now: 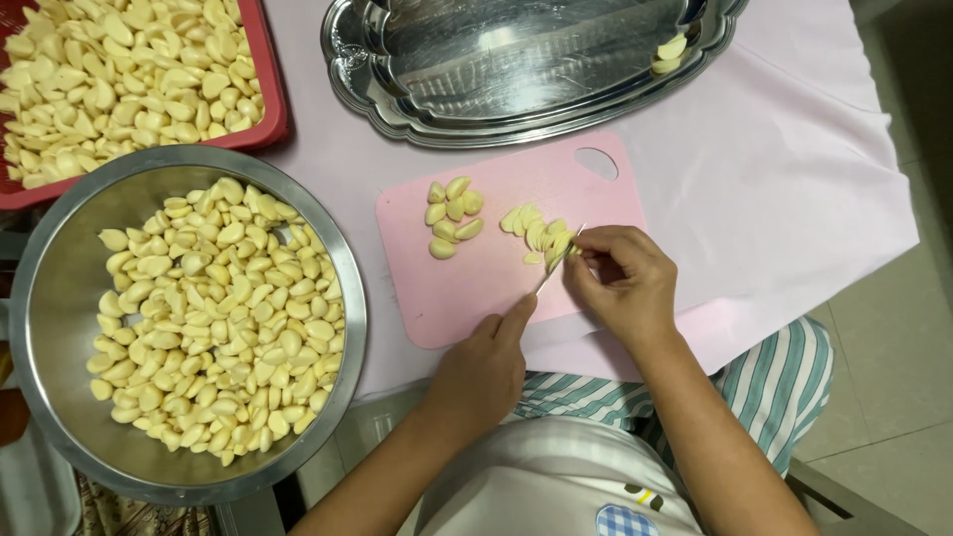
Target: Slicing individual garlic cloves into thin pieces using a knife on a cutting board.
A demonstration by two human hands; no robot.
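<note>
A pink cutting board (476, 283) lies on a pink cloth. My left hand (484, 365) grips a thin knife (552, 270), index finger stretched along its back. The blade rests at the end of a row of garlic slices (534, 233). My right hand (620, 283) pinches the clove being cut, right at the blade, and its fingers hide most of that clove. A small pile of whole peeled cloves (452, 213) sits on the board's left half.
A large steel bowl (60, 298) of peeled garlic cloves stands at the left. Behind it is a red basket (273, 89) with more cloves. A shiny steel tray (516, 69) at the back holds a couple of garlic pieces (670, 52). Tiled floor shows at the right.
</note>
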